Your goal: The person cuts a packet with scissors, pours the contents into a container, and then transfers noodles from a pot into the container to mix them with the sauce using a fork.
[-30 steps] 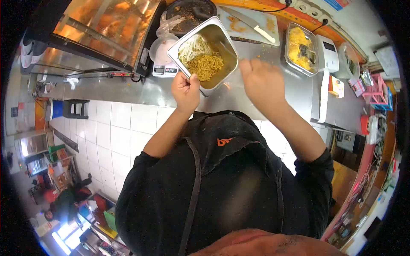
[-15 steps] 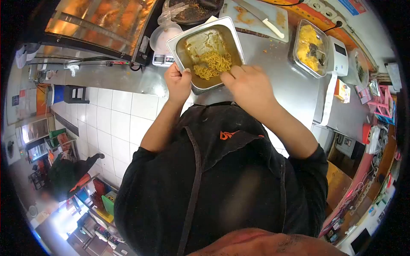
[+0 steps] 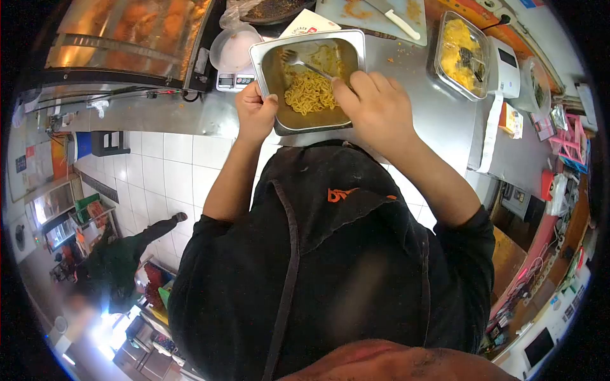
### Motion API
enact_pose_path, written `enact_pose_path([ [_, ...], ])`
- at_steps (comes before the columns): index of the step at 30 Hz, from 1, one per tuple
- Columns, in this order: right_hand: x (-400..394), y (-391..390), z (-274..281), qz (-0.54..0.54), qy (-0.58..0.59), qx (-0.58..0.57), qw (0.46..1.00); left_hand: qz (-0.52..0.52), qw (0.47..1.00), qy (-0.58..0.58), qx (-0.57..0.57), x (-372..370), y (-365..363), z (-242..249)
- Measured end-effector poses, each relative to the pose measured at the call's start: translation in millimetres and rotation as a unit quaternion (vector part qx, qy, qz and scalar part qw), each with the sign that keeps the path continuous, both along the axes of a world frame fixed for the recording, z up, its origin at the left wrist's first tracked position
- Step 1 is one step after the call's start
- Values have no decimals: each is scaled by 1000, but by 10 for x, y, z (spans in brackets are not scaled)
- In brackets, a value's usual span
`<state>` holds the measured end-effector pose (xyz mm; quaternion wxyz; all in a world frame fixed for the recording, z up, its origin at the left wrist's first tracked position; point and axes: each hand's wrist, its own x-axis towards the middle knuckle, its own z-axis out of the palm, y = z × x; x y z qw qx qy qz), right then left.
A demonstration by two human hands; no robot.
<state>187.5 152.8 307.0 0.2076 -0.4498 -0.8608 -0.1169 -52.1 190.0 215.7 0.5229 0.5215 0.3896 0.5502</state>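
Note:
A rectangular metal pan [image 3: 307, 124] holds yellow noodles [image 3: 309, 94], with sauce smeared on its floor. My left hand [image 3: 257, 114] is closed on the pan's left rim, thumb on the edge. In my right hand [image 3: 376, 108], closed at the pan's right side, is a metal fork [image 3: 310, 65]; its tines rest near the far left inside the pan, above the noodles. A white printed carton [image 3: 309, 23] lies just behind the pan. To the left, a round plastic bowl [image 3: 234, 49] sits on a digital scale [image 3: 235, 81].
On the steel counter [image 3: 438, 120], a knife [image 3: 400, 24] lies on a cutting board [image 3: 372, 26]. Right of it are a container of yellow food [image 3: 459, 54] and a white device [image 3: 504, 71]. A dark pan is behind. Another person [image 3: 114, 263] stands far left.
The fork now shows, its tines toward the pan's far left. The noodles sit gathered lower in the pan, which looks less tilted. The other person's arm reaches farther right.

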Motion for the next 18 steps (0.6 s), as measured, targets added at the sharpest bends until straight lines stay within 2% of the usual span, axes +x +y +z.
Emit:
enact_pose_path([
  [4, -7, -96, -16, 51, -21, -66, 996, 23, 1000, 4, 17, 44, 30, 34],
  [6, 26, -93, -5, 21, 9, -39, 999, 38, 999, 5, 10, 80, 22, 31],
  [9, 27, -12, -65, -49, 38, -39, 997, -10, 1000, 14, -18, -97, 25, -95],
  [10, 23, 22, -96, -75, 46, -42, 995, 16, 1000, -13, 6, -49, 12, -154],
  [13, 43, -96, -162, -35, 31, -129, 991, 65, 998, -18, 0, 79, 21, -77],
  [18, 60, 68, -132, -141, 71, -73, 985, 96, 995, -14, 9, 160, -2, -35],
])
